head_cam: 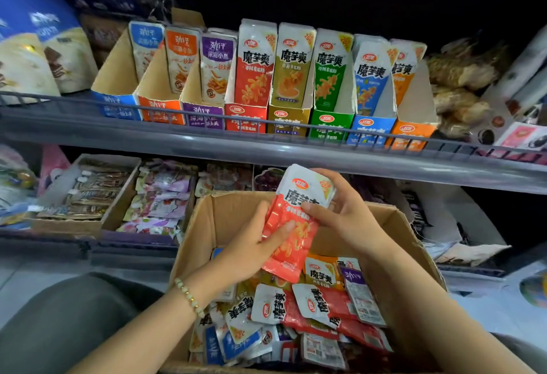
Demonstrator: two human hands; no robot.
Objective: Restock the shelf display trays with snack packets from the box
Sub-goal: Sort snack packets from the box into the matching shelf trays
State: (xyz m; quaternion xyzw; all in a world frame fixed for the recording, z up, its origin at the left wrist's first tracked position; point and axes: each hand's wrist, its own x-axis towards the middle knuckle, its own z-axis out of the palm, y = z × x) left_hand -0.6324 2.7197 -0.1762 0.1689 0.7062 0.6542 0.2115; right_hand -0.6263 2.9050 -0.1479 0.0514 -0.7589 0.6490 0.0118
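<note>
A: Cardboard box [213,219] under the grey shelf edge [296,154], open at the top, with loose packets [313,305] lying every way in its bottom. What sits above it?

B: A row of display trays [245,120] on the upper shelf, with packets standing upright in each. The shelf edge and its wire rail run between the hands and those trays. Lower down, left of the box, flatter trays [88,196] hold other snacks.

A: And the hands?

B: Both hold one stack of red packets [291,225] above the box, just under the shelf edge. The left hand [251,244], with a bead bracelet [189,296] on its wrist, curls its fingers onto the stack's lower left edge. The right hand [346,213] wraps the upper right side, thumb across the print.

A: Which way does the stack point?

B: Its long axis is nearly upright, leaning a little right at the top. The white header is up, the red end down toward the box, and the printed face is toward the person.
</note>
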